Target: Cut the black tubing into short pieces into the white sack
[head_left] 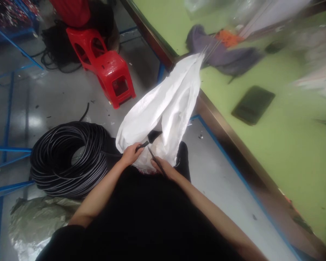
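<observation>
My left hand (130, 154) is closed around a black cable (143, 145), whose short end sticks out beyond my fingers toward the right. The cable trails back left to a big coil of black cable (93, 170) on the floor. Closed in my right hand (165, 166) is a slim, dark, pointed bladed tool (153, 156); its exact kind is unclear. Its tip is close to the cable end, and I cannot tell whether they touch. Below both hands a white plastic sack (149, 116) lies open over my lap, stretching up to the table edge.
Red plastic stools (112, 69) stand on the floor ahead. A green-topped table (288, 145) runs along the right, bearing a dark flat rectangular object (253, 105) and a purple-grey cloth (225, 58). Blue metal bars (11, 148) and a grey-green plastic bag (40, 221) are on the left.
</observation>
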Demonstrator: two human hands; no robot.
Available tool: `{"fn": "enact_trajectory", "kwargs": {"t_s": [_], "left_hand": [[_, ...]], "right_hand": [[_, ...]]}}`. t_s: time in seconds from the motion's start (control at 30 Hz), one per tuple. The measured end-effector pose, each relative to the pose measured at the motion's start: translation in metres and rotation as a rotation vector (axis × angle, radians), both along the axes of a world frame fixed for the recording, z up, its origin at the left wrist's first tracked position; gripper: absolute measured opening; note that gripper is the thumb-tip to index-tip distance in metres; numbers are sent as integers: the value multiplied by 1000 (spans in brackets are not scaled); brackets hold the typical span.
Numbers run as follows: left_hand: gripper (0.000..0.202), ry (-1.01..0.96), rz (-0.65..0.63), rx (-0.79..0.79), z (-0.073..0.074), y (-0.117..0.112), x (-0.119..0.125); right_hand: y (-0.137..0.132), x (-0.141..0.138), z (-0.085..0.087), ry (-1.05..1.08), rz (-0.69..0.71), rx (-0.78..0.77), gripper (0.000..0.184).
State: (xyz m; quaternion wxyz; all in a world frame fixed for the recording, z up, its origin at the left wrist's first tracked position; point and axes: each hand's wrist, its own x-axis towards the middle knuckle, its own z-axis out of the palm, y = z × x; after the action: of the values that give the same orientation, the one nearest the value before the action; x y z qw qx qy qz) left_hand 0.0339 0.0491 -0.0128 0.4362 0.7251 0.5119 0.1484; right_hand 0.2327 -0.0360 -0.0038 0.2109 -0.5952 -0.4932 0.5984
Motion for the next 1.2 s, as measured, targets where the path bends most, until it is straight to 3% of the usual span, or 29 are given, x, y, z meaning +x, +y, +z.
{"fn": "enact_trajectory", "kwargs": {"t_s": [0.17,0.4,0.6,0.93,1.2], "left_hand": [[24,-58,6,-55,2,-1,2],[23,-87,-7,-62,-5,-6,5],[30,-100,-27,-103,-5,-6,2],[25,51,-192,49,-14,-1,-12],[27,21,-246,36,-17,7,-12]], "right_hand": [[0,-2,-1,-71,99,-35,41],[0,-3,-5,-96,136,-14,42],[-2,-4,-12,-110,80,43,40],[-3,-4,-14,-139,27,57,43],[-6,-4,-15,-156,11,111,46]]}}
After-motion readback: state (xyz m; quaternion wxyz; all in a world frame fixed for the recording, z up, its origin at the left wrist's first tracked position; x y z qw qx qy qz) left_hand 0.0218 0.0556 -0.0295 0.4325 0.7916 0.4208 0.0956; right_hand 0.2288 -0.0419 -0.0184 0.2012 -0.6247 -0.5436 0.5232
